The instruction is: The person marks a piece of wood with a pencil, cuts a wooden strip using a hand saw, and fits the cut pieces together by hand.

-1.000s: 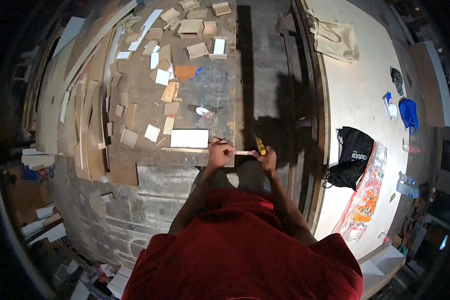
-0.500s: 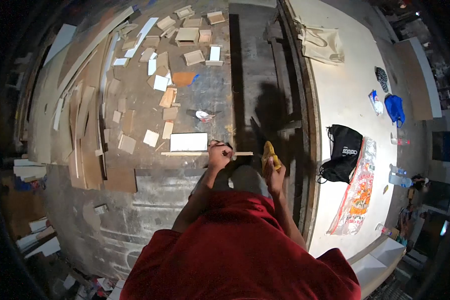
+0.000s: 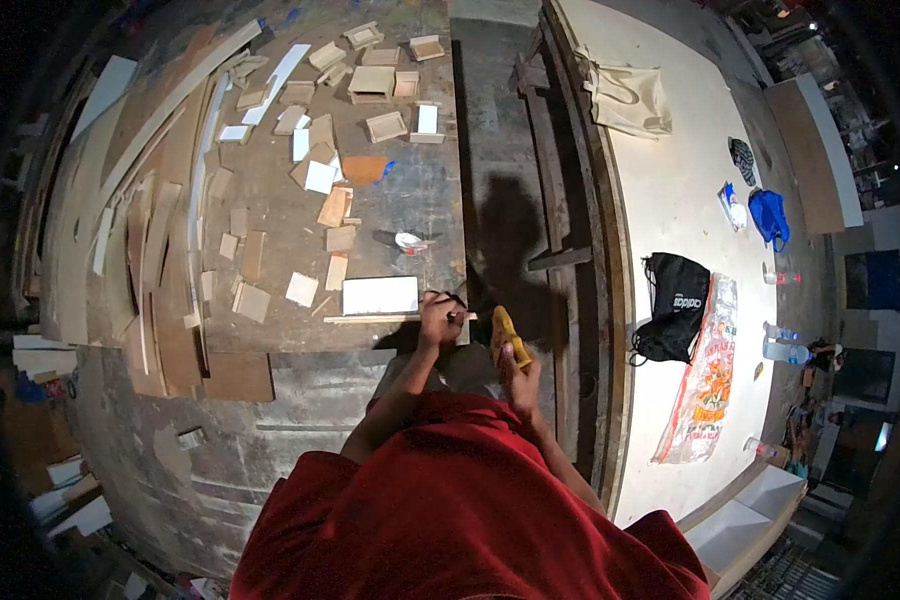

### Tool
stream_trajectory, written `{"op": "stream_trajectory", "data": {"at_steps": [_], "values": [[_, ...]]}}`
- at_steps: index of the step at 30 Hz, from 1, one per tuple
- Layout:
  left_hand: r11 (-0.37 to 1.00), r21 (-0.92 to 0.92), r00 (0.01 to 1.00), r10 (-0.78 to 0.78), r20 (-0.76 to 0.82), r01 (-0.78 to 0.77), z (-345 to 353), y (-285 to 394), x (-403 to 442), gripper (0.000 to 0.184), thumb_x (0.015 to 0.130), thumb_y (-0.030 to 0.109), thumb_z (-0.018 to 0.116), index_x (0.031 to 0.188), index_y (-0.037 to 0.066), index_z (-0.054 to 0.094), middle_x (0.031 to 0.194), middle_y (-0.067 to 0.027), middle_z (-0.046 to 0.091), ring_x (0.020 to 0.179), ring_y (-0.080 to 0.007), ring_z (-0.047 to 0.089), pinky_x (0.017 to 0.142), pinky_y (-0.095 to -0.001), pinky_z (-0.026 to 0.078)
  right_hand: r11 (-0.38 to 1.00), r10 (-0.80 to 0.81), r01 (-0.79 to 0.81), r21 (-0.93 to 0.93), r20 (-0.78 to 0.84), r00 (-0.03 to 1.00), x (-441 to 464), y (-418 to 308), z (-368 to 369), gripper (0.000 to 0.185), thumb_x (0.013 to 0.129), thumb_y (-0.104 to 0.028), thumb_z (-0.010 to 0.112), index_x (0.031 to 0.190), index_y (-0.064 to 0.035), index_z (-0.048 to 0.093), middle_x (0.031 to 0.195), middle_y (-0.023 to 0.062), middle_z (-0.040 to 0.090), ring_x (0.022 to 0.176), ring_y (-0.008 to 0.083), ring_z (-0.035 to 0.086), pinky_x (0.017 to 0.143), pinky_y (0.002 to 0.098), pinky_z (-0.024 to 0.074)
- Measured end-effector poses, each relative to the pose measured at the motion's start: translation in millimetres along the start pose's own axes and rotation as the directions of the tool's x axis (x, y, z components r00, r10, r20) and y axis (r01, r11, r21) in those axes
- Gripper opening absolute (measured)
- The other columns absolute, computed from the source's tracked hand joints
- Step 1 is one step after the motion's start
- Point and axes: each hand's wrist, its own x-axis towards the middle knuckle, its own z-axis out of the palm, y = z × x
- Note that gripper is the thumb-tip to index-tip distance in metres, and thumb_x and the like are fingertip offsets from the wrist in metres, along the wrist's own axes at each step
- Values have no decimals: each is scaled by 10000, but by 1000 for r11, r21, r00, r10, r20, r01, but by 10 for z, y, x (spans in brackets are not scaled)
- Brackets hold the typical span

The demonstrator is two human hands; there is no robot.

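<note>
At the table's front right corner, my left hand (image 3: pixel 440 320) is closed over a thin wooden strip (image 3: pixel 375 319) and presses it near the edge. A short end of the strip shows just right of the fingers. Something dark lies against the left fingers, too unclear to name. My right hand (image 3: pixel 517 372) grips the yellow handle of a handsaw (image 3: pixel 507 335) beside the table edge. Its dark blade points up and away, hard to make out against the shadow. Behind the strip lies a white rectangular board (image 3: pixel 380 296).
Small wooden boxes (image 3: pixel 372 84) and offcuts (image 3: pixel 302 289) are scattered over the brown table (image 3: pixel 290 225). Long boards (image 3: pixel 160 230) lie along its left side. Across a dark gap, a pale table (image 3: pixel 660 200) bears a black drawstring bag (image 3: pixel 675 305), a plastic sack (image 3: pixel 705 390) and a canvas bag (image 3: pixel 630 98).
My right hand and the saw have moved left, closer to my left hand. Less of the strip now sticks out to the right of my left hand. The view has shifted slightly.
</note>
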Motion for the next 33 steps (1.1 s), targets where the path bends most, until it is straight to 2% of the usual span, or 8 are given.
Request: {"op": "stream_trajectory", "data": {"at_steps": [13,14,15,19,22,24,27,33], "values": [[998,-49,998,-32,50,34,-141,244,49,282,935,324,659,742,120,683,759,-55,667,722,-293,591,758,-443,427,982,-67,75,-175,54,996,-106,181,148,309,1039,-370,666,1098,-69,627,764,-96,504,657,19,426,551,222,320],[994,-64,995,-80,55,84,-133,251,32,302,950,334,642,747,115,683,761,-59,663,740,-292,590,760,-445,425,980,-40,55,-192,82,996,-105,167,137,278,1030,-304,661,1093,-37,612,811,-47,538,757,65,491,652,250,395],[994,-65,995,-80,62,84,-130,271,30,302,950,334,642,747,115,683,761,-59,663,740,-292,590,760,-445,425,977,-13,36,-209,108,994,-115,109,144,248,1021,-238,655,1088,-6,598,859,1,572,857,111,556,752,279,470],[999,10,997,-50,53,49,-73,172,-42,303,960,333,634,774,99,679,784,-70,637,791,-301,581,764,-457,423,973,33,-11,-229,90,995,-151,-144,253,229,1010,-222,659,1069,-9,600,861,8,575,841,109,553,735,286,469],[999,45,996,10,86,-13,-139,226,-5,242,965,277,632,811,97,680,804,-74,624,811,-303,577,765,-464,425,973,34,-9,-230,106,994,-136,-3,206,418,1022,-412,675,1158,-23,609,877,-54,564,782,54,485,643,252,398],[995,77,993,55,104,-63,-176,247,37,202,966,242,631,833,99,682,812,-75,621,814,-302,575,765,-467,428,926,-187,211,-312,105,977,-47,277,154,389,1022,-393,673,1131,-26,608,876,-50,557,789,57,486,653,254,402],[991,62,981,111,157,-122,-167,112,-3,84,922,160,656,868,103,686,848,-76,630,843,-301,590,756,-459,443,975,10,8,-223,79,997,-112,62,207,353,1018,-365,676,1107,-31,603,853,-49,547,777,61,485,651,253,398],[972,69,957,205,205,-223,-244,169,79,95,833,88,665,925,99,681,957,-78,638,921,-326,631,804,-454,499,980,-57,73,-187,88,994,-162,-47,293,288,1008,-325,687,1042,-56,591,781,-66,490,707,52,438,597,257,353]]}}
